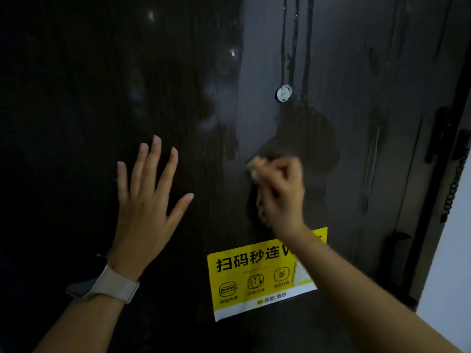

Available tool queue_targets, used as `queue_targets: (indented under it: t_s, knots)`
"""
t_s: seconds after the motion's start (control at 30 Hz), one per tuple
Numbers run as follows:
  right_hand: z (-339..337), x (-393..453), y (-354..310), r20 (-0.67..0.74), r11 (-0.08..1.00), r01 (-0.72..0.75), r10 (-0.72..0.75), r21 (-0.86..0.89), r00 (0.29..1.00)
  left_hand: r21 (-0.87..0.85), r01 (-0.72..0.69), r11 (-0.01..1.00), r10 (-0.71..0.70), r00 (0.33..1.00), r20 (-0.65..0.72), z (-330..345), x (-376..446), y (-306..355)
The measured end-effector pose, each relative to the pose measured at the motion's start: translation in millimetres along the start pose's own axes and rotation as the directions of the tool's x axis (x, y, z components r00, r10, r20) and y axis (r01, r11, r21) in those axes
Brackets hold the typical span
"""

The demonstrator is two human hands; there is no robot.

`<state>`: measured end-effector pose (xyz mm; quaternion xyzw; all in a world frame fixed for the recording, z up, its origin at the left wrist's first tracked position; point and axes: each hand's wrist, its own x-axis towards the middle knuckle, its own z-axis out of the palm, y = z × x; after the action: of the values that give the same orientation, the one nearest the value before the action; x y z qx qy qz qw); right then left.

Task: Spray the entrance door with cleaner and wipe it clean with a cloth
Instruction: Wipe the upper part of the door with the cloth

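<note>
Right hand (279,192) clenched round a small yellowish cloth (252,166), probably balled up, blurred, pressed to the wet door (331,72) above the yellow sticker (244,278) to scrub; left hand (147,200) flat, fingers spread on the door, likely bracing; drips run past the peephole (284,93)

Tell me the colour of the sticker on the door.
Bright yellow with black characters and a white lower strip; the sticker shows in the head view.

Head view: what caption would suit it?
Right hand wipes the wet door with a cloth; left hand spread open.
</note>
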<state>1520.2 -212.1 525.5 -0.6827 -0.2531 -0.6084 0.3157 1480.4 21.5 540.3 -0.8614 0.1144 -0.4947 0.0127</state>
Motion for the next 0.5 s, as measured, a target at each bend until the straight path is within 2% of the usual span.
queue_targets:
  t_s: [0.03,0.1,0.13,0.17,0.2,0.27,0.3,0.37,0.43,0.47,0.5]
  knots:
    - [2,-22,-8,0.144,0.999,0.052,-0.051,-0.001,0.988,0.002,-0.007,1.0,0.007,1.0,0.005,1,1,-2]
    - [0,-67,-7,0.42,0.976,0.214,-0.211,0.041,0.883,0.015,-0.016,1.0,0.016,1.0,0.009,3,1,-3]
    - [-5,-80,-4,0.483,0.957,0.289,-0.266,0.029,0.834,0.021,-0.018,1.0,0.018,1.0,0.007,3,1,-4]
    - [-10,-83,1,0.478,0.948,0.319,-0.28,-0.001,0.833,0.024,-0.019,1.0,0.02,1.0,0.0,3,1,-4]
    - [-13,-75,4,0.458,0.975,0.219,-0.186,-0.019,0.869,0.025,-0.022,0.999,0.022,1.0,-0.007,3,1,-5]
    - [-22,-40,8,0.237,0.973,0.098,-0.047,-0.207,0.97,0.02,-0.026,0.999,0.026,1.0,-0.013,4,1,-5]
    - [-26,-13,11,0.11,0.955,0.013,0.021,-0.295,0.994,0.015,-0.027,1.0,0.028,0.999,-0.017,4,1,-5]
    - [-28,40,16,-0.176,0.954,-0.179,0.138,-0.242,0.975,0.0,-0.033,0.999,0.033,0.999,-0.023,3,1,-5]
    - [-18,74,6,-0.344,0.94,-0.259,0.173,-0.223,0.923,-0.015,-0.043,0.999,0.042,0.999,-0.028,3,1,-6]
    - [-11,77,-3,-0.359,0.947,-0.269,0.193,-0.175,0.913,-0.019,-0.048,0.999,0.047,0.998,-0.032,3,1,-6]
    - [-1,67,-9,-0.332,0.968,-0.213,0.159,-0.135,0.93,-0.023,-0.052,0.998,0.051,0.998,-0.035,3,1,-7]
